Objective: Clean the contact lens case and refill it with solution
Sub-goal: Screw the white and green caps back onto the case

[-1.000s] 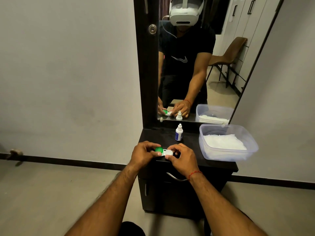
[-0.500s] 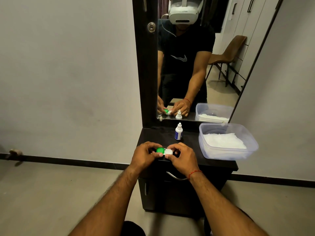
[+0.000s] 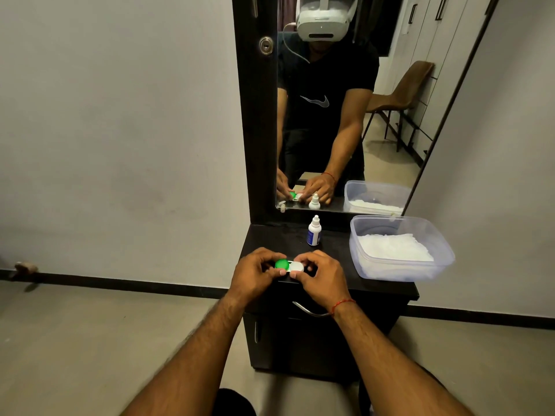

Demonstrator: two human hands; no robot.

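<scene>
Both of my hands hold the contact lens case (image 3: 289, 265) just above the front of the dark dresser top (image 3: 276, 238). The case has a green cap on its left half and a white cap on its right half. My left hand (image 3: 255, 273) grips the green end, with fingers curled around that cap. My right hand (image 3: 321, 277) pinches the white end. A small white solution bottle (image 3: 314, 230) with a blue label stands upright behind the hands, near the mirror.
A clear plastic tub (image 3: 402, 274) holding white tissue sits on the right of the dresser top. A tall mirror (image 3: 345, 115) rises behind it and reflects me. A drawer handle (image 3: 309, 310) lies under my right wrist. Bare floor spreads to the left.
The case has turned from tilted to level between my hands, so both caps now face up. My hands stay in the same place.
</scene>
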